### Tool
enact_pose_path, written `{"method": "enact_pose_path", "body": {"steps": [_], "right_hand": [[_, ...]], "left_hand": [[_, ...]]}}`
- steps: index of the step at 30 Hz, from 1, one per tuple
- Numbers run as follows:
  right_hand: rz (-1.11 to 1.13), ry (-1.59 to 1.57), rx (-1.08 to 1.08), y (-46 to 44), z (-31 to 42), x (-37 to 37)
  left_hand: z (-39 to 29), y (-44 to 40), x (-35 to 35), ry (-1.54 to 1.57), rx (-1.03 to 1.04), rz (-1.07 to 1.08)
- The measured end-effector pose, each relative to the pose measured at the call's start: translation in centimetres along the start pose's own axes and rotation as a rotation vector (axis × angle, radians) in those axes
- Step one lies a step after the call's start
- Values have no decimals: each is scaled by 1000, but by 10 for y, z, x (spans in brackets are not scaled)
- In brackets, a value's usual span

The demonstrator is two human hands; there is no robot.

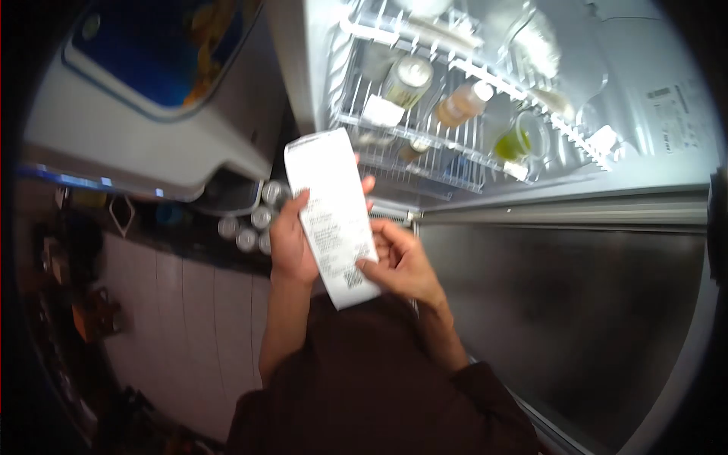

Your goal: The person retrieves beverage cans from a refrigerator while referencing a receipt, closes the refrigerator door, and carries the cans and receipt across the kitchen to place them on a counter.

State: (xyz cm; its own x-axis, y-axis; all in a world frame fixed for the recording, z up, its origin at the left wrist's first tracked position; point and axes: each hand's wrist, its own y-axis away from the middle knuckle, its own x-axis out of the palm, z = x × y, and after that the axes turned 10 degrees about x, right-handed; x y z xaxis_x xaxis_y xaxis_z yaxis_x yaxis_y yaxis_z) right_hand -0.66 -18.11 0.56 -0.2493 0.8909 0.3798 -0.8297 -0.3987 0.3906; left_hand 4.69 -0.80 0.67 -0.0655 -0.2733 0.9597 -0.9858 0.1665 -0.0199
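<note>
A long white paper receipt with printed lines and a QR code at its lower end is held in front of my chest. My left hand grips its left edge, thumb on the front and fingertips showing past the right edge. Lower down, my right hand pinches the right edge near the QR code between thumb and fingers. The print is too small and blurred to read.
Ahead stands an open fridge with wire shelves, holding a can, an orange bottle and a container of something green. Its glass door is at right. Several can tops and a white machine are at left.
</note>
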Motion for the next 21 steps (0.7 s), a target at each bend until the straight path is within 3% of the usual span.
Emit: {"method": "enact_pose_path", "body": {"steps": [2,5,9,15,18,19,20,21], "right_hand": [[-24,439,73,1,11,-6],[37,702,-14,-2,37,-13],[-163,742,-293,2,91,-31],[-589,924,-869,-7,198,-5],[-677,1351,-1179,-40,276,8],[-684,1566,-1387,-64,302,0],[-622,1720,-1323,-79,323,-2],[-476,1638,-858,-90,337,-27]], "left_hand": [[-2,4,-5,-28,-17,-11],[-10,12,-18,42,-83,-60],[-25,24,-16,-3,36,-109],[-38,48,-26,36,85,-129],[-39,54,-28,27,87,-127],[-38,55,-29,23,88,-126],[-38,56,-28,37,95,-123],[-37,58,-26,47,104,-122]]}}
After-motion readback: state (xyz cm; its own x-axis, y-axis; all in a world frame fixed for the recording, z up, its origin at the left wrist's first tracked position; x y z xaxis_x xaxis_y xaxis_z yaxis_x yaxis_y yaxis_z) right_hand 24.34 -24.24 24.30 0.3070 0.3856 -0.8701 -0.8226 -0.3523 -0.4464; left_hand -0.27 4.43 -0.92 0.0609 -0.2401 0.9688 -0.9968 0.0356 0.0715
